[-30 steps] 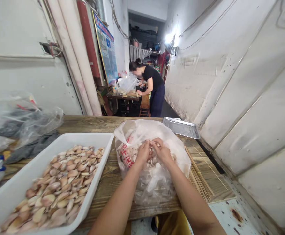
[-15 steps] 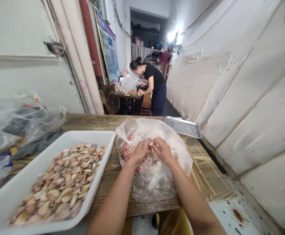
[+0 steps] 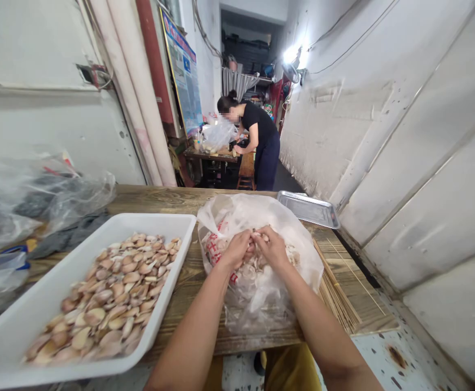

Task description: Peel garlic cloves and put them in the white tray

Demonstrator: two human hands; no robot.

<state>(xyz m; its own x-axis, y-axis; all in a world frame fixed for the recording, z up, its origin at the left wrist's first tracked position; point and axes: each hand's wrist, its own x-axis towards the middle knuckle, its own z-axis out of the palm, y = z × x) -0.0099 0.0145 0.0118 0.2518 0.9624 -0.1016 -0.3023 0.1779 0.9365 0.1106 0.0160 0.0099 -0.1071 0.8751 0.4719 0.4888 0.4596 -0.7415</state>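
Note:
Over the mouth of a white plastic bag (image 3: 257,309), my left hand (image 3: 237,251) and my right hand (image 3: 273,250) meet with fingers closed together. Between them they grip a garlic bulb (image 3: 255,234), mostly covered by the fingers. Loose garlic skins (image 3: 257,274) and pieces lie in the bag under my hands. Red printing shows on the bag's left side. To the left, a white tray (image 3: 176,279) holds many unpeeled garlic cloves (image 3: 111,293).
Thin wooden skewers (image 3: 337,296) lie on the wooden table (image 3: 160,198) right of the bag, with a metal tray (image 3: 308,209) behind them. Clear plastic bags (image 3: 74,201) and a grey cloth (image 3: 68,236) are at left. Further back, a person (image 3: 262,130) bends over another table.
My fingers shift slightly on the garlic, still together over the bag. The whole view moves a little, with the table's contents appearing slightly further right.

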